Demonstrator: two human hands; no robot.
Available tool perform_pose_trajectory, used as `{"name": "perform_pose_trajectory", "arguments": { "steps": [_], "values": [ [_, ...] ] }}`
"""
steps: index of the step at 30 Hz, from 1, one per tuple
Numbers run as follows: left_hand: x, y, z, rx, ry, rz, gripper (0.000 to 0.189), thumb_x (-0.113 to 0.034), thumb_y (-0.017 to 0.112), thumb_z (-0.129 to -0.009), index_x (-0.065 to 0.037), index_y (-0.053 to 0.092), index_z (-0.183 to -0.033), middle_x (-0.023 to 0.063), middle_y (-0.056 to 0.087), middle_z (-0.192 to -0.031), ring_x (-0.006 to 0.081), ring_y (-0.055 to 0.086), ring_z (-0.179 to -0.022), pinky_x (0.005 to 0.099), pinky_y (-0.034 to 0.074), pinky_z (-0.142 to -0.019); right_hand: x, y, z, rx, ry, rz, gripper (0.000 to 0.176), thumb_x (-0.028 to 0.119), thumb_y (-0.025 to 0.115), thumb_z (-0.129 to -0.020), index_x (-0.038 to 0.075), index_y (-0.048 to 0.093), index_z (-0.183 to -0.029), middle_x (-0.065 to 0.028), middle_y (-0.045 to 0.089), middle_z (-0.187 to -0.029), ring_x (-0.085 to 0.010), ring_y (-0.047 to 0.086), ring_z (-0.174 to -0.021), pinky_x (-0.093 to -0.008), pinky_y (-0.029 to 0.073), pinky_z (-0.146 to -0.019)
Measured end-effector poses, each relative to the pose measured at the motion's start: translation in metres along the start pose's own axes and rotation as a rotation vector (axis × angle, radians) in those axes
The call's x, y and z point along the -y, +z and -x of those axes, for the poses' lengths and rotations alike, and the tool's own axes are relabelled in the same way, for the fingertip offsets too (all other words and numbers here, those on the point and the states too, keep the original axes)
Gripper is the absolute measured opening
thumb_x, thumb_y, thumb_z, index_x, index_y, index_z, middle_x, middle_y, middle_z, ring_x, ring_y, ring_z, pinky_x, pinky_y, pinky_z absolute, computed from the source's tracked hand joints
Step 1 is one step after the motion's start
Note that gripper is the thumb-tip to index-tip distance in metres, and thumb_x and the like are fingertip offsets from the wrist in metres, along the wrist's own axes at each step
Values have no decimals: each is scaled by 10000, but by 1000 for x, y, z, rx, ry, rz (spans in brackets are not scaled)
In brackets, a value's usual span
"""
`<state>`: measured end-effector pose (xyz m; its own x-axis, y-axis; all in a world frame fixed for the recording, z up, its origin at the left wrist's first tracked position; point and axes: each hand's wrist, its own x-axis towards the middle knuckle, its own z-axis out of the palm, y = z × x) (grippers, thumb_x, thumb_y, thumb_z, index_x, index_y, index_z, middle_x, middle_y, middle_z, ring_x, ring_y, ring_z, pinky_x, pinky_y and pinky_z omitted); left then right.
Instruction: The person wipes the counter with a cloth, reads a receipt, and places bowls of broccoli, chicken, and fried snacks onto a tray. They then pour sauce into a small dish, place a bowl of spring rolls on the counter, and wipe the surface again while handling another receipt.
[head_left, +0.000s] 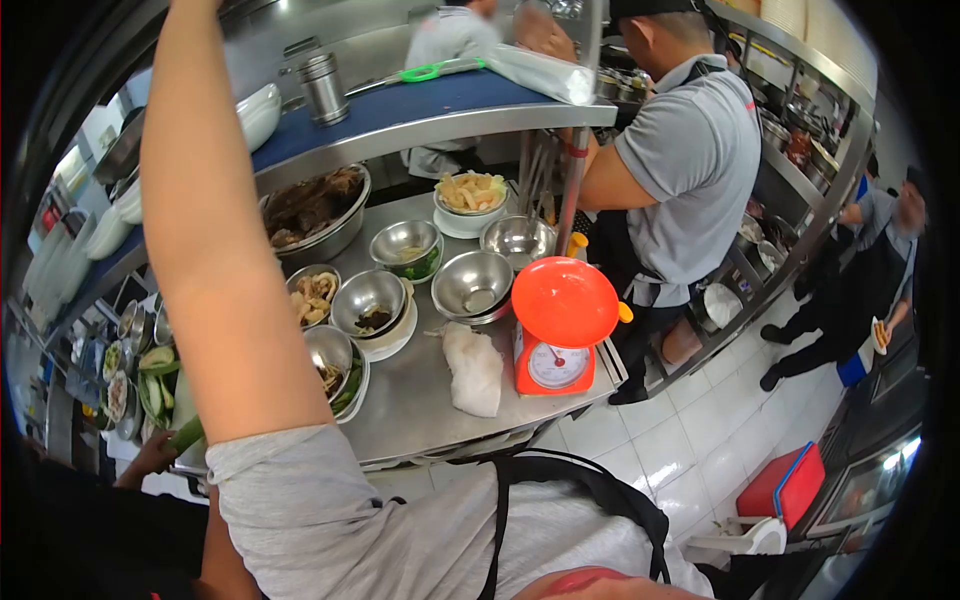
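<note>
My left arm [225, 260] reaches up past the top edge of the view, so my left hand is out of sight. My right hand does not show either. Beneath the arm, a steel counter [425, 395] carries several metal bowls, among them an empty-looking one [471, 283] and one with dark pieces [368, 302]. An orange kitchen scale [556, 366] with a round orange pan [565, 302] stands at the right end. Beside it lies a crumpled whitish cloth or bag [472, 370]. A bowl of pale yellow cut food [470, 192] sits farther back.
A blue-topped shelf [400, 112] crosses above the counter, with a metal shaker [322, 88], a green-handled utensil [440, 70] and a plastic roll [540, 75]. A co-worker [690, 150] stands behind its post. Another person's hand [155, 455] holds a green vegetable at left.
</note>
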<state>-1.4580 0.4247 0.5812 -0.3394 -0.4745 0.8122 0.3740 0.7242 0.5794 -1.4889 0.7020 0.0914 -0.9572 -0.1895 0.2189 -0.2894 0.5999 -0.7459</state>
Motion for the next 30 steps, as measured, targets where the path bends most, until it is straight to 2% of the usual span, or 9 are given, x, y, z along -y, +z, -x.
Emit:
{"name": "perform_pose_trajectory", "arguments": {
  "steps": [3, 5, 9, 13, 17, 19, 21, 27, 30],
  "values": [
    [20, -13, -31, 95, 63, -533, 525, -482, 565, -679, 7, 579, -868, 101, 593, -748, 198, 560, -664, 337, 415, -648, -51, 2, 39, 27, 32, 38, 283, 262, 496, -703, 1, 598, -735, -205, 576, -837, -335, 558, -786, -418, 448, -674],
    [34, 0, -25, -288, 12, -513, 727, -589, 578, -590, 22, 517, -979, 182, 545, -927, 284, 536, -862, 375, 401, -782, -114, 13, 95, 81, 90, 106, 282, 263, 496, -703, 2, 599, -733, -203, 577, -836, -334, 558, -785, -417, 449, -673],
    [22, 6, 41, -553, 27, -199, 881, -541, 620, -587, 1, 264, -1184, 288, 272, -1171, 429, 302, -1090, 444, 324, -894, -282, 31, 284, 290, 287, 315, 280, 264, 497, -702, 5, 601, -731, -200, 578, -834, -331, 559, -782, -416, 450, -670],
    [12, 37, 136, -482, 434, -108, 658, -339, 658, -635, 33, 387, -1106, 207, 403, -1071, 316, 391, -1013, 415, 321, -864, -418, -18, 536, 396, 487, 534, 278, 265, 498, -702, 8, 602, -728, -197, 579, -832, -328, 560, -780, -415, 451, -667],
    [-54, 63, 284, -141, 241, 408, 410, -115, 598, -753, 26, 399, -1083, 130, 459, -1024, 181, 509, -826, 270, 429, -730, -403, -70, 584, 443, 657, 601, 303, 216, 529, -657, 41, 574, -900, -163, 569, -911, -313, 561, -815, -390, 450, -713],
    [-81, 73, 338, -145, 211, 719, 301, -48, 522, -790, 29, 408, -1057, 150, 511, -994, 203, 541, -831, 286, 430, -705, -318, -134, 553, 227, 1013, 337, 303, 175, 485, -657, 15, 560, -904, -198, 571, -916, -336, 555, -839, -404, 439, -749],
    [-118, 83, 399, -30, 209, 913, 256, -70, 456, -817, 44, 412, -1042, 161, 509, -1023, 211, 544, -853, 289, 429, -692, -317, -159, 574, -3, 1022, 254, 284, 139, 483, -617, 11, 588, -848, -225, 573, -852, -358, 550, -817, -401, 431, -736],
    [-181, 155, 527, 328, -42, 1003, 234, -114, 389, -836, 51, 465, -983, 147, 541, -960, 211, 539, -854, 274, 420, -687, -323, -229, 634, -190, 1190, 203, 312, 122, 467, -658, -2, 557, -930, -221, 565, -910, -356, 533, -877, -393, 419, -772],
    [-218, 191, 570, 446, 9, 1026, 228, -127, 386, -841, 21, 479, -695, 133, 552, -858, 183, 524, -754, 259, 411, -689, -338, -249, 641, -266, 1136, 93, 274, 102, 470, -679, 8, 558, -921, -209, 573, -883, -329, 549, -833, -374, 424, -744]
  ]
}}
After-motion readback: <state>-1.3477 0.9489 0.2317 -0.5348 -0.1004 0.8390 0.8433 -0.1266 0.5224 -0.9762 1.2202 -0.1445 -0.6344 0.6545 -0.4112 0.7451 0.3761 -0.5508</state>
